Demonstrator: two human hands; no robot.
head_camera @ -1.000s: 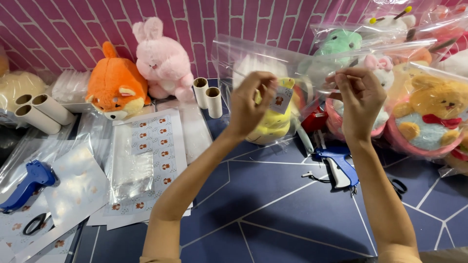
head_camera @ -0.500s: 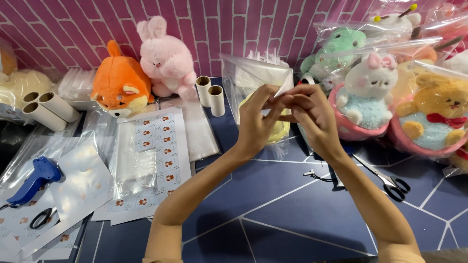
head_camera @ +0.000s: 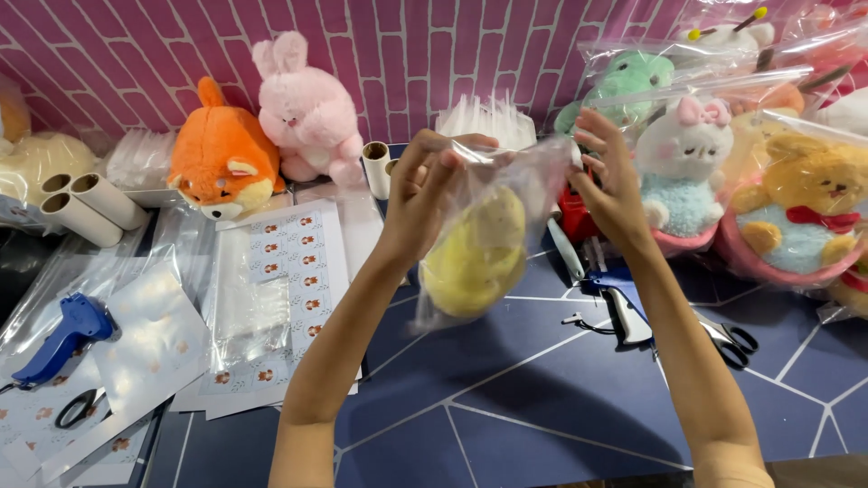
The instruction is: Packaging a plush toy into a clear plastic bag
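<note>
My left hand (head_camera: 427,194) grips the top left corner of a clear plastic bag (head_camera: 506,181) that hangs above the dark blue table (head_camera: 506,389). Inside the bag hangs a yellow plush toy (head_camera: 475,253). My right hand (head_camera: 610,176) is raised at the bag's right top edge, fingers spread, touching the plastic. The bag sags to the lower left under the toy's weight.
An orange fox plush (head_camera: 221,163) and a pink rabbit plush (head_camera: 307,113) sit at the back. Bagged plush toys (head_camera: 796,208) crowd the right. Sticker sheets (head_camera: 280,298), cardboard tubes (head_camera: 86,203), a blue tagging gun (head_camera: 63,334), another tagging gun (head_camera: 619,303) and scissors (head_camera: 732,339) lie around.
My hands were close together at the bag's top half a second ago. They have since spread apart, and the bag with the yellow toy now hangs lower between them.
</note>
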